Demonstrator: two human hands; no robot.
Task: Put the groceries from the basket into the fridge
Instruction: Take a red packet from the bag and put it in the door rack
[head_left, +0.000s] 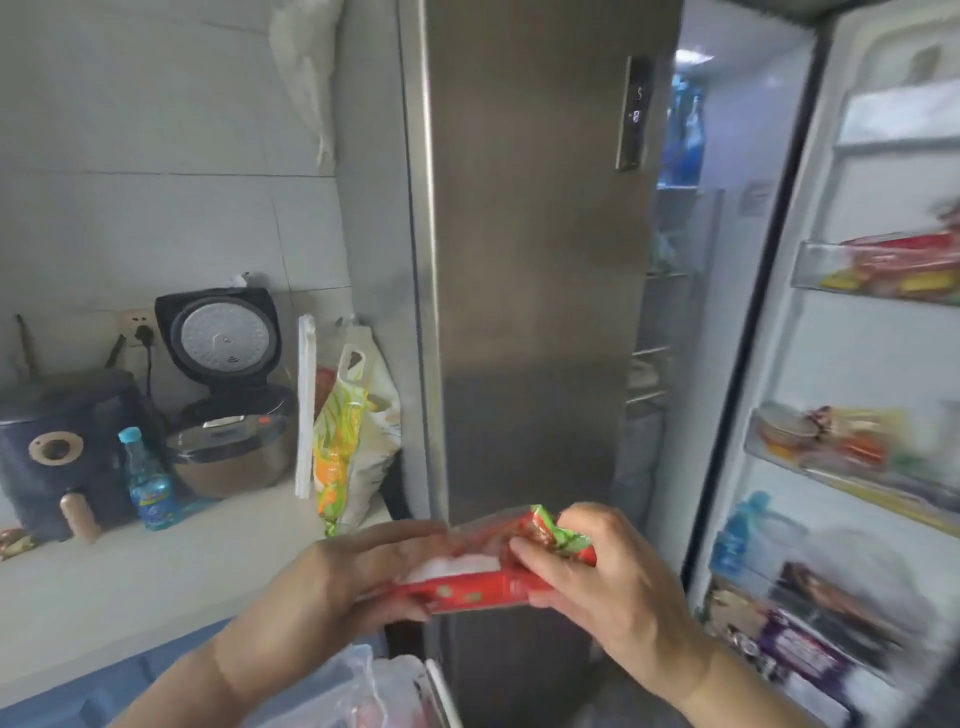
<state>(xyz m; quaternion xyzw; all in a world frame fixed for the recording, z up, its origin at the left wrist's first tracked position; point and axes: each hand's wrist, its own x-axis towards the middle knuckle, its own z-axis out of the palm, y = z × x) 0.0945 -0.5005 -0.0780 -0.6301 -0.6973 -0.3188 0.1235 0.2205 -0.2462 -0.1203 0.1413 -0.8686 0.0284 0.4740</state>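
Observation:
Both of my hands hold one red food packet (485, 587) with a white patch and a green-and-red end, low in the head view. My left hand (358, 571) grips its left end. My right hand (608, 577) pinches the right, crumpled end. The packet is in front of the shut steel fridge door (535, 260). The right fridge door (878, 364) stands open, its shelves full of packets and bottles. Through the gap I see the lit fridge interior (680, 171). A plastic bag with groceries (363, 691) lies at the bottom edge; the basket itself is not clearly visible.
On the white counter (182, 571) at left stand a dark blue air fryer (67, 457), a small blue bottle (148, 483), a rice cooker with its lid up (228, 395) and a sack of rice (358, 426). A blue surface (104, 691) lies below the counter.

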